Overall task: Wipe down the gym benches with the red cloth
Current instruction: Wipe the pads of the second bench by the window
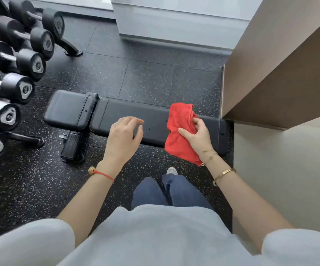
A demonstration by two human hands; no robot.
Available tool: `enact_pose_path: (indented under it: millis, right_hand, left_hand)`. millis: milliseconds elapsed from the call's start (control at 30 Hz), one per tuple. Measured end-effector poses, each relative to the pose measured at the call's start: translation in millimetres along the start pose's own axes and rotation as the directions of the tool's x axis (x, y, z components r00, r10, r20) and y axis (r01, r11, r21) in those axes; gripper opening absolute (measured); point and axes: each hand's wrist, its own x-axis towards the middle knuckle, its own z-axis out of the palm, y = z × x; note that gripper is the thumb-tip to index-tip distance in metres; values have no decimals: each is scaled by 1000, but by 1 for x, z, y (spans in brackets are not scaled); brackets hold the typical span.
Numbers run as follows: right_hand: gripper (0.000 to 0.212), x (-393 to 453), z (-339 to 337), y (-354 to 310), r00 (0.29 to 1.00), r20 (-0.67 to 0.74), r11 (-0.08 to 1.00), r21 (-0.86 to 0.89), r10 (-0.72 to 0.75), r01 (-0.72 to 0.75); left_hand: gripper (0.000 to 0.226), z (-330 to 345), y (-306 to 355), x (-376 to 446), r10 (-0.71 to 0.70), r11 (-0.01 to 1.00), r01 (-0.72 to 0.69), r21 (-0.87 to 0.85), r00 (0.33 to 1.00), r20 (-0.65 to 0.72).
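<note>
We hold the cloth (179, 131) in our right hand (197, 136), thumb and curled fingers pinching a fold of it, so that it hangs bunched over the right end of the bench (155, 120). Part of it drapes past the near edge of the pad, below our wrist. Our left hand (123, 135) hovers over the middle of the bench, fingers loosely bent and spread, holding nothing; we cannot tell whether it touches the pad.

The bench lies crosswise in front of us, long pad under both hands, and a shorter seat pad (69, 109) sits further left of the left hand. Its foot (71, 146) sticks out toward us on the floor (136, 73), below and left of the left hand.

Well left of the left hand stands a rack of dumbbells (20, 68), their ends facing the bench; the rack's foot (26, 138) reaches the floor near the seat pad. Just right of the right hand a tan wall (280, 64) crowds the end of the bench, which all but touches it. Beyond both hands, past the bench, a white unit (174, 20) stands at the far side of the floor.

Near us, under the hands, we see our jeans (170, 191) and one shoe (171, 170) close to the bench's near edge. A red string (103, 174) circles the left wrist, a gold bangle (224, 173) the right.
</note>
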Motion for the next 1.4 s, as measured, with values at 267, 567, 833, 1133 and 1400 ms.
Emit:
enact_pose_path:
  millis: [267, 567, 833, 1133, 1400]
  right_hand:
    - [47, 103, 31, 92, 999, -13, 999, -40, 30, -31]
    - [55, 200, 88, 226, 999, -16, 997, -69, -30, 29]
    - [53, 237, 104, 304, 954, -117, 949, -189, -278, 253]
    - [48, 244, 88, 339, 756, -186, 557, -785, -628, 270]
    - [66, 259, 129, 343, 910, 187, 418, -841, -370, 343]
  left_hand:
    - [20, 128, -48, 56, -43, 999, 44, -8, 999, 26]
    - [19, 295, -133, 76, 27, 1000, -28, 12, 999, 28]
    - [23, 393, -189, 86, 147, 988, -144, 50, 986, -77]
    - [25, 418, -220, 89, 206, 977, -194, 88, 967, -152]
    - [30, 437, -224, 96, 147, 987, -133, 89, 974, -174]
